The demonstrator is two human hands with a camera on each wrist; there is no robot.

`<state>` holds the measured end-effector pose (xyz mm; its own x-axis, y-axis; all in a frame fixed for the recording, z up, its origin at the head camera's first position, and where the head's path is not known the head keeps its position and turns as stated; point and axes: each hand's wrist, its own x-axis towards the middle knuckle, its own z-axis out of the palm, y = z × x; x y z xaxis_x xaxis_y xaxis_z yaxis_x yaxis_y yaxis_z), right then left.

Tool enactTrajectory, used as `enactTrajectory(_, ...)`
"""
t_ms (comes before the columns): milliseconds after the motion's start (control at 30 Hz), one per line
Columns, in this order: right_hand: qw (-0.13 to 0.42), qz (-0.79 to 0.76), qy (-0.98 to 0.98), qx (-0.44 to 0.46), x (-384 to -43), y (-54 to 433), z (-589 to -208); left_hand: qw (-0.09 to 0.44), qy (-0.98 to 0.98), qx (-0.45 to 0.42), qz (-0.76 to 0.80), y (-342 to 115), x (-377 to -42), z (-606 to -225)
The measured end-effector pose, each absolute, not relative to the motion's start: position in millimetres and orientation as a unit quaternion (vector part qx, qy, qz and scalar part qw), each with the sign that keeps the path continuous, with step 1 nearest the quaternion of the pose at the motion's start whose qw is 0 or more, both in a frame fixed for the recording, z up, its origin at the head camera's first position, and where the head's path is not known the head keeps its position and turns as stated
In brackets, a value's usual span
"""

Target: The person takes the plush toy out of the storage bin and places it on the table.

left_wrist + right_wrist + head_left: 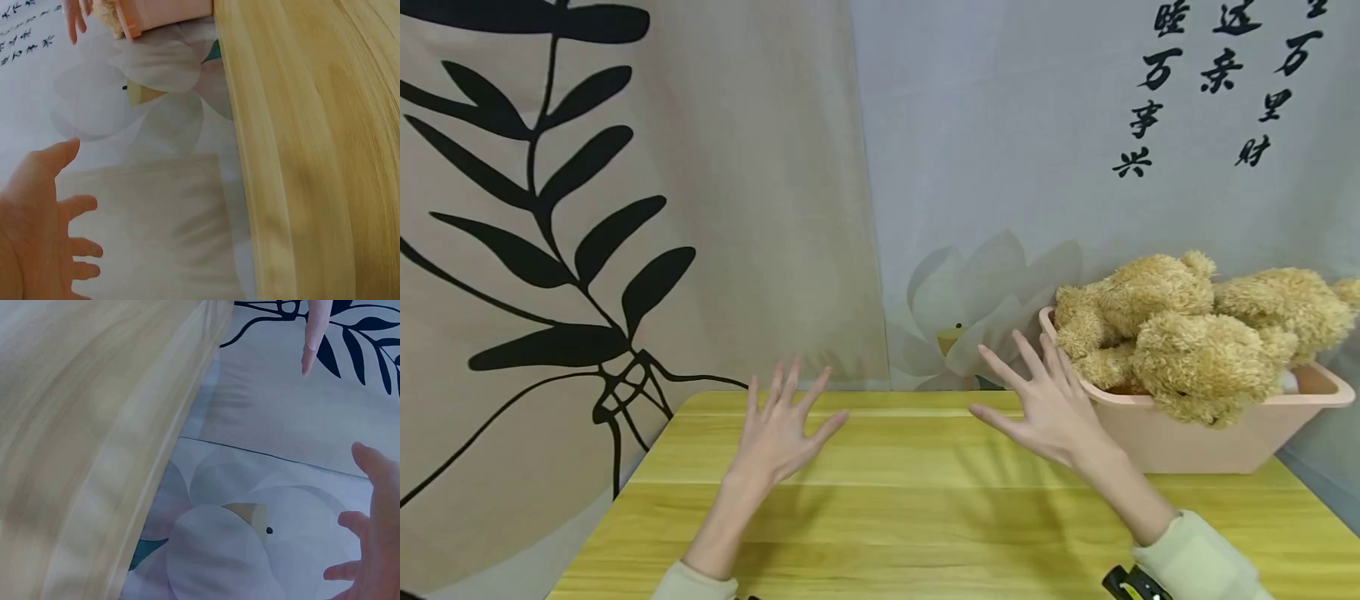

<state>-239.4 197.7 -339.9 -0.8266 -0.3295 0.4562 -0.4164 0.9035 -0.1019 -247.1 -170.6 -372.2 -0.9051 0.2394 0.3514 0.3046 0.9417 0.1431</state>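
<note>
Over the wooden table (880, 517), both hands are raised with fingers spread. My left hand (778, 437) is on the left side in the head view, holding nothing; the left wrist view shows its palm and fingers (84, 205) in front of the curtain. The right hand (1048, 408) holds nothing either and is nearest to a pink bin (1195, 442), apparently in front of its left end. Several fluffy tan teddy bears (1210, 358) are heaped in the bin, rising above its rim. One bear's head hangs over the front rim.
Behind the table hangs a curtain (775, 208) printed with black leaves, a pale flower and dark characters. The table's back edge runs just below the flower. A small white item (1289, 382) shows inside the bin beside the bears. A black device (1135, 583) sits at the right cuff.
</note>
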Motion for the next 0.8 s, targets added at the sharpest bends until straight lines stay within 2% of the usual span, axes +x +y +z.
enactTrajectory(100,0.237,0.097,-0.946,0.201,-239,201,-335,0.164,-0.97,-0.141,-0.11,-167,-247,-371)
enactTrajectory(333,0.232,0.125,-0.943,0.202,-235,211,-321,0.18,-0.963,-0.15,-0.136,-158,-247,-371)
enactTrajectory(633,0.299,0.115,-0.923,0.213,-226,227,-306,0.183,-0.952,-0.163,-0.184,-142,-247,-372)
enactTrajectory(800,0.344,0.126,-0.902,0.228,-221,238,-298,0.207,-0.939,-0.173,-0.212,-133,-249,-375)
